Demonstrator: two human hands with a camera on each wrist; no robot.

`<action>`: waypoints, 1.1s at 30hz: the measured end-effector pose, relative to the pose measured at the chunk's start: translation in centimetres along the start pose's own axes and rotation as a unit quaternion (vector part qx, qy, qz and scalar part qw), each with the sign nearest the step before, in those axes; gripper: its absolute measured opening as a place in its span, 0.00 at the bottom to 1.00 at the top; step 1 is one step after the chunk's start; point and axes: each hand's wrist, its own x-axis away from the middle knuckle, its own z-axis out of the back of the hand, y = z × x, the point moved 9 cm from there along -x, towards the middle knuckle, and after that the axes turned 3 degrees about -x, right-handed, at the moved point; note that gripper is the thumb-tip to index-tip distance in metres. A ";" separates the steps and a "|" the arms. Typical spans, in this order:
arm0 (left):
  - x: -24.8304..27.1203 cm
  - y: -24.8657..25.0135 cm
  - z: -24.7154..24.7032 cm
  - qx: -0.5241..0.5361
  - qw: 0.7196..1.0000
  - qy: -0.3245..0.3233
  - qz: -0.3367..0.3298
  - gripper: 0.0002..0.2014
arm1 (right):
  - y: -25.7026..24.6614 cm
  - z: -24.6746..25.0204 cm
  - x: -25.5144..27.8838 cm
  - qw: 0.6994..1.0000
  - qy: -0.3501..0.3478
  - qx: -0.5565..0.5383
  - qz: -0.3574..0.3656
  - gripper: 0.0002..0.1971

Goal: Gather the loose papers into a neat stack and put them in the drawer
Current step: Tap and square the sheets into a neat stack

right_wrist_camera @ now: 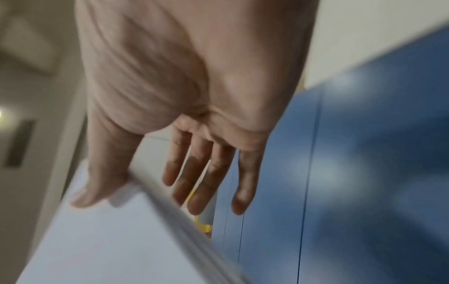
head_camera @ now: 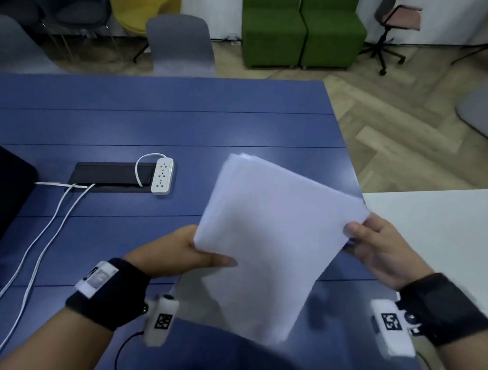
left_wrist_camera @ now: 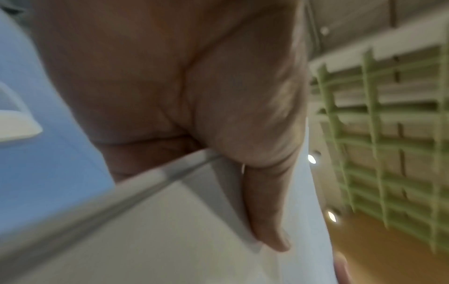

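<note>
Closest in, the left hand (head_camera: 177, 251) grips the near-left edge of the papers (head_camera: 274, 241), thumb pressed on top and the other fingers tucked underneath where the head view can't see them; the left wrist view backs this up, with the thumb (left_wrist_camera: 267, 211) lying flat along the sheet. The right hand (head_camera: 379, 245) has the opposite corner, thumb on top, and its wrist view shows the fingers (right_wrist_camera: 201, 182) straight and slightly spread under the stack, so it's more of a light pinch plus support than a tight grab. I'd guess that's on purpose: one hand clamps, the other steadies so the sheets can be squared up. The papers are off the table (head_camera: 184, 122), held tilted above it, already a fairly tidy pile though the far edge looks a bit fanned, hard to be sure with the blur. Gathering looks basically done; the drawer part isn't, and I can't spot a drawer anywhere. Further back there's a white power strip (head_camera: 162, 176) beside a black cable hatch (head_camera: 110, 176), with white cables (head_camera: 41, 247) trailing off to the left. Beyond the table sit a grey chair (head_camera: 181, 44) and green seats (head_camera: 303, 29).
</note>
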 end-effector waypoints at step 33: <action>-2.0 -1.2 5.5 0.376 0.782 0.491 -0.079 0.17 | 7.6 -7.3 -7.0 0.979 0.063 0.160 0.110 0.19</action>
